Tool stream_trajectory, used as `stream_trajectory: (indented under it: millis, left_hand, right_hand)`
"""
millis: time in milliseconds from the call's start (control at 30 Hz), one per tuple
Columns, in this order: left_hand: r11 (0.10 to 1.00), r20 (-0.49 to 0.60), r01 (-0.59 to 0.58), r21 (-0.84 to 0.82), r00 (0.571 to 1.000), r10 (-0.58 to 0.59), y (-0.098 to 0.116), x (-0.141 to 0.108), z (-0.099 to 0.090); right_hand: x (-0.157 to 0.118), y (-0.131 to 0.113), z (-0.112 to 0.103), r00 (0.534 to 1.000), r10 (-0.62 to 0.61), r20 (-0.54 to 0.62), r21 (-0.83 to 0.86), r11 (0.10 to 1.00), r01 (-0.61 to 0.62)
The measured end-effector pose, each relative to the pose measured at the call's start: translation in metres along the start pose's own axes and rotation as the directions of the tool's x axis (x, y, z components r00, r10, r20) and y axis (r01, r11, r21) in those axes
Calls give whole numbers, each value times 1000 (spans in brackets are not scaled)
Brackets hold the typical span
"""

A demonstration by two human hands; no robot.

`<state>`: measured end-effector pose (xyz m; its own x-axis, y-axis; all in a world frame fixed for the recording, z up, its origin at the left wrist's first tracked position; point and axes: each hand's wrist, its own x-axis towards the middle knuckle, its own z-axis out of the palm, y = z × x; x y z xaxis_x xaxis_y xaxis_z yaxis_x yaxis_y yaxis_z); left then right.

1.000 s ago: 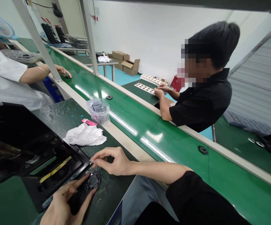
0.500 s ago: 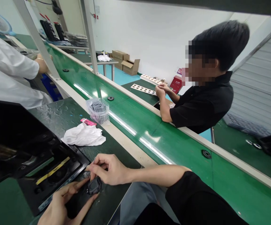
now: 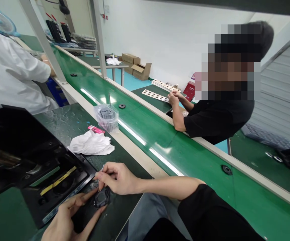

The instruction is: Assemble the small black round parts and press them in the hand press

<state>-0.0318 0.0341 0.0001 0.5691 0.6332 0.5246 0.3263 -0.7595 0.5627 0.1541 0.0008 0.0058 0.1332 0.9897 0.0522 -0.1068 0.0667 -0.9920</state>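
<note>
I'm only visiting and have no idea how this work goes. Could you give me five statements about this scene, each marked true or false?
1. The left hand has a finger and thumb at a small black part. True.

2. The right hand is resting on the white cloth. False: the right hand is beside the small black part, apart from the white cloth.

3. Round black pieces lie on the green belt. True.

4. The cardboard boxes stand on the green belt. False: the cardboard boxes are on the blue floor.

5. A pink item lies near the white cloth. True.
</note>
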Motion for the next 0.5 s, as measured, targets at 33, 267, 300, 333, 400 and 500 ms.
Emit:
stream_trajectory:
  millis: [33, 267, 300, 333, 400, 500]
  left_hand:
    - [1000, 4, -11, 9, 1000, 11, -2, -1, 1]
    - [998, 1, -42, 45, 999, 42, -10, -7, 3]
    - [998, 4, -41, 52, 999, 40, -11, -8, 3]
    - [997, 6, -43, 60, 999, 43, -12, -9, 3]
    - [996, -2, -59, 70, 998, 59, -14, -9, 4]
    - [996, -19, -66, 68, 998, 67, -14, -6, 6]
  right_hand:
    - [0, 0, 0, 1000, -7, -1, -4, 1000, 7]
    - [-2, -1, -1, 1000, 29, 11, -51, 998, -28]
    - [-2, -1, -1, 999, 34, 12, -50, 998, -33]
    - [-2, -1, -1, 999, 33, 12, -49, 998, -33]
    - [-1, 0, -1, 1000, 24, 10, -49, 999, -23]
    - [0, 2, -2, 1000, 5, 4, -50, 999, -5]
